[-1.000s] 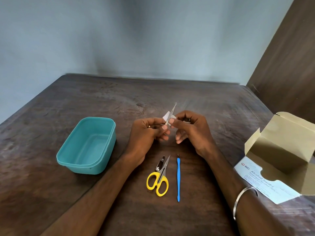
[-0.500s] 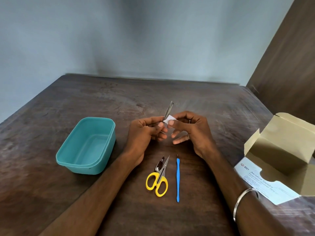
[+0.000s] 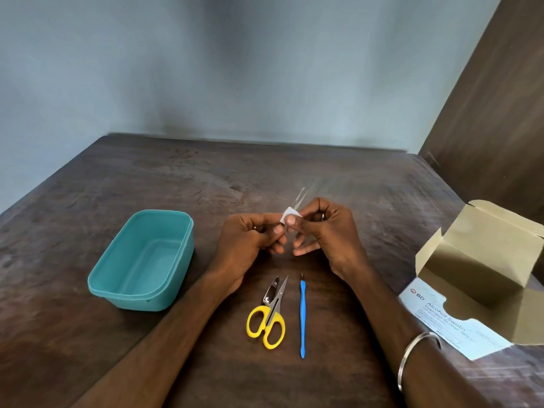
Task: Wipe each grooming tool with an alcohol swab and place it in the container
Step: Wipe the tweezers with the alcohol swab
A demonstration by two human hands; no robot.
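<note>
While the left hand [image 3: 250, 242] pinches the lower end of a pair of metal tweezers [image 3: 298, 199] and angles the tips up and away at the centre of the frame, the right hand [image 3: 326, 231] presses a folded white alcohol swab [image 3: 290, 214] around the shaft between thumb and forefinger, its other fingers loosely spread. Both grips are closed on what they hold, the left on the tool, the right on the swab. Held clear of the dark wooden surface [image 3: 294, 172], the tweezers can probably be wiped along their whole length without touching the wood.

At lower centre, yellow-handled scissors [image 3: 268, 322] lie against a nail clipper [image 3: 271, 291], with a blue-handled cuticle pusher [image 3: 302, 319] just beside them, apparently awaiting their turn. A teal plastic container [image 3: 141, 260] stands at left of centre with nothing visible inside, within easy reach of the left hand.

At the right edge, an opened cardboard box [image 3: 482, 260] shows a flap printed "BD" and "Alcohol Swabs"; a smaller line seems to read "Isopropyl Alcohol 70%", and the rest is too small to read.
</note>
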